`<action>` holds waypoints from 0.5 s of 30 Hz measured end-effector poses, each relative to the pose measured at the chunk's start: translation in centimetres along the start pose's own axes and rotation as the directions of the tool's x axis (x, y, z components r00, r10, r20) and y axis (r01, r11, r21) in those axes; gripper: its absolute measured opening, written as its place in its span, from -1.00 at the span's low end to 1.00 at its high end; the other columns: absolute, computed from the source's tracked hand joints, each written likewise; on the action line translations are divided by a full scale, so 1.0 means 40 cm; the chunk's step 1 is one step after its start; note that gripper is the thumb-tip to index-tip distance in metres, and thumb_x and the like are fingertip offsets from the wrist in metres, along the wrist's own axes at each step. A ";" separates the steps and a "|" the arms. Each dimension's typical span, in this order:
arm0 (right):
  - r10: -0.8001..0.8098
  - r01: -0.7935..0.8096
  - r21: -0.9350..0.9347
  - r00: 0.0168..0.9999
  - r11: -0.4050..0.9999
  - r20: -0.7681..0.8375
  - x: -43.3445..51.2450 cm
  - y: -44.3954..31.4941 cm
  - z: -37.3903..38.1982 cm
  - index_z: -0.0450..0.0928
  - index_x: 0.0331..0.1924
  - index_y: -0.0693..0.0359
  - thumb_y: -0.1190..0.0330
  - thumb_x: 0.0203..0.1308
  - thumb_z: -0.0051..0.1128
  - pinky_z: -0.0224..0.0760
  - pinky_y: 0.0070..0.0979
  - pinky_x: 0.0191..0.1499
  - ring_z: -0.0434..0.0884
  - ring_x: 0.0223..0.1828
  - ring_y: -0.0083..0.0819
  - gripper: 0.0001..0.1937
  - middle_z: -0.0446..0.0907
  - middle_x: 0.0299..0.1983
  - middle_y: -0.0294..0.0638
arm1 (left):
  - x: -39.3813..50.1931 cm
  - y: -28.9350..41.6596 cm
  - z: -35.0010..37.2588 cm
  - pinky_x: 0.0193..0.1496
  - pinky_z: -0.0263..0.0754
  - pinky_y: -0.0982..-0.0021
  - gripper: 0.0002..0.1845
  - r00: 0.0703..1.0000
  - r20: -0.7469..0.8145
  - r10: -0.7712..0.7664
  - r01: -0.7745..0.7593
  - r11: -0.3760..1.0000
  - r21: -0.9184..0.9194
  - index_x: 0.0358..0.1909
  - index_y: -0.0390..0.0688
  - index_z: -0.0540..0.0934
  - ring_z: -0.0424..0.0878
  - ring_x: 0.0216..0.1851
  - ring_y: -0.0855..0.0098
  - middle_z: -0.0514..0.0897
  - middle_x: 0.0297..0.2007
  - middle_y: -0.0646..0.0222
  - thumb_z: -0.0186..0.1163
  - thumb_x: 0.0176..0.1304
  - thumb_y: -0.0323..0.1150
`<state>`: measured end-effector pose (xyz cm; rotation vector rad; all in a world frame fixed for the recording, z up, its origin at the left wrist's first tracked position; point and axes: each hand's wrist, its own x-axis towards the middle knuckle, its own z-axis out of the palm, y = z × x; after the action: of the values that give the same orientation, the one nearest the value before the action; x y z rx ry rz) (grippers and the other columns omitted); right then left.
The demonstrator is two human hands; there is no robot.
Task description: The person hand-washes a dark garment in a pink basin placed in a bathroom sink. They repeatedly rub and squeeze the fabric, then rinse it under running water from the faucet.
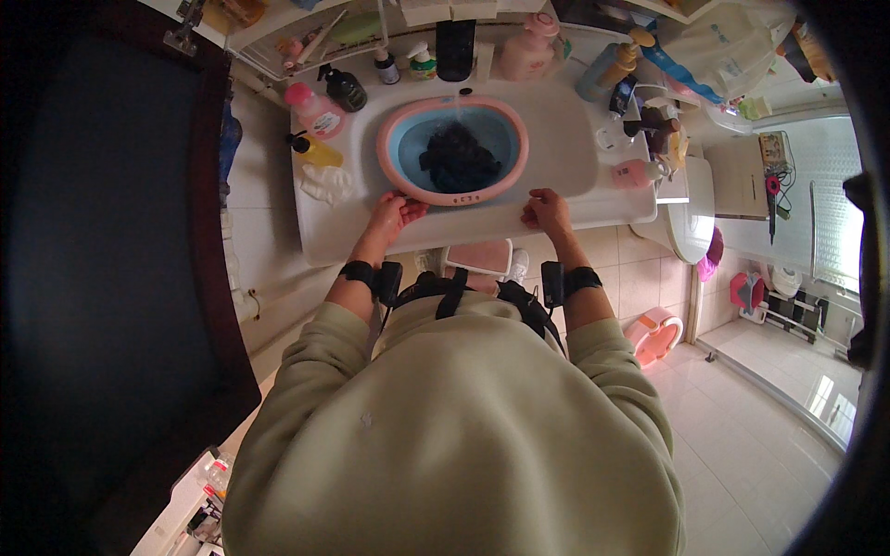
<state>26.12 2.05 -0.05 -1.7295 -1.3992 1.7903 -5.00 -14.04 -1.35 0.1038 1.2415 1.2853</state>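
Observation:
A pink-rimmed plastic basin (523, 149) with a blue inside sits in the white washbasin (563, 156). Dark cloth (459, 161) lies bunched in the water inside it. From the dark faucet (456, 52) a stream of water runs down onto the cloth. My left hand (395, 215) is at the basin's lower left rim, fingers loosely spread with nothing held; whether it touches the rim is unclear. My right hand (548, 210) rests by the front edge of the washbasin, right of the plastic basin, its fingers loosely curled and apart, and no object shows in it.
Pump bottles line the washbasin's left side, among them a pink one (318, 115) and a yellow one (320, 149), beside a crumpled white cloth or tissue (327, 184). More bottles (633, 174) stand at right. A dark door (118, 243) is at left; a pink tub (653, 337) lies on the floor.

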 end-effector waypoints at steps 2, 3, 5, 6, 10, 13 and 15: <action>-0.006 0.006 0.019 1.000 1.000 0.009 -0.001 -0.002 0.001 0.47 0.02 0.36 0.50 0.22 -0.06 0.59 -0.48 -0.51 0.67 -0.54 -0.38 -0.71 0.62 -0.45 -0.12 | 0.002 -0.001 -0.001 -0.04 0.62 0.23 -0.72 1.000 -0.004 -0.003 0.003 1.000 -0.008 -0.08 -0.37 0.46 0.68 -0.20 0.23 0.64 -0.18 0.07 -0.20 0.31 -0.51; 0.001 -0.001 0.001 1.000 1.000 0.002 -0.001 -0.003 0.001 0.47 0.03 0.36 0.50 0.22 -0.06 0.59 -0.48 -0.51 0.67 -0.54 -0.38 -0.71 0.62 -0.45 -0.11 | 0.003 -0.001 -0.002 -0.05 0.62 0.23 -0.72 1.000 -0.011 -0.011 0.011 1.000 -0.014 -0.08 -0.37 0.46 0.68 -0.20 0.23 0.64 -0.18 0.07 -0.20 0.31 -0.51; -0.014 0.013 0.015 1.000 1.000 0.015 -0.004 -0.006 0.001 0.47 0.03 0.37 0.51 0.22 -0.06 0.59 -0.48 -0.51 0.67 -0.54 -0.38 -0.70 0.62 -0.44 -0.11 | 0.006 -0.002 -0.003 -0.05 0.62 0.23 -0.73 1.000 -0.001 -0.004 0.004 1.000 -0.008 -0.07 -0.37 0.46 0.67 -0.20 0.23 0.64 -0.19 0.07 -0.19 0.32 -0.51; -0.007 0.007 -0.010 1.000 1.000 0.004 -0.005 -0.008 0.001 0.46 0.04 0.38 0.51 0.22 -0.06 0.59 -0.49 -0.52 0.67 -0.54 -0.38 -0.69 0.62 -0.44 -0.10 | 0.007 -0.002 -0.003 -0.05 0.62 0.23 -0.73 1.000 -0.003 -0.011 0.011 1.000 -0.005 -0.07 -0.37 0.45 0.67 -0.21 0.23 0.64 -0.19 0.08 -0.19 0.32 -0.50; -0.025 0.025 0.016 0.999 1.000 0.033 -0.007 -0.010 -0.002 0.45 0.05 0.39 0.50 0.22 -0.06 0.58 -0.49 -0.52 0.67 -0.53 -0.37 -0.68 0.61 -0.45 -0.10 | 0.009 -0.002 -0.004 -0.06 0.62 0.22 -0.75 1.000 -0.015 -0.012 0.012 1.000 -0.019 -0.08 -0.34 0.45 0.67 -0.22 0.23 0.64 -0.21 0.10 -0.18 0.34 -0.48; -0.032 0.032 0.011 0.999 0.999 0.033 -0.006 -0.008 -0.004 0.45 0.05 0.39 0.49 0.22 -0.06 0.58 -0.50 -0.52 0.67 -0.53 -0.37 -0.68 0.61 -0.45 -0.10 | 0.010 -0.001 -0.003 -0.06 0.62 0.20 -0.75 1.000 -0.024 -0.013 0.012 1.000 -0.014 -0.08 -0.33 0.45 0.67 -0.22 0.22 0.63 -0.20 0.11 -0.18 0.35 -0.47; -0.042 0.042 -0.015 0.999 0.999 0.023 -0.004 -0.006 -0.004 0.45 0.05 0.38 0.49 0.23 -0.06 0.58 -0.50 -0.52 0.67 -0.54 -0.37 -0.69 0.61 -0.45 -0.10 | 0.011 -0.001 -0.004 -0.06 0.62 0.19 -0.75 0.999 -0.035 -0.016 0.016 1.000 -0.004 -0.08 -0.32 0.45 0.66 -0.21 0.23 0.63 -0.19 0.11 -0.19 0.36 -0.44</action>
<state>26.19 2.10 0.25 -1.6798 -1.4511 1.7877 -5.19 -13.81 -1.72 0.0689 1.2678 1.2798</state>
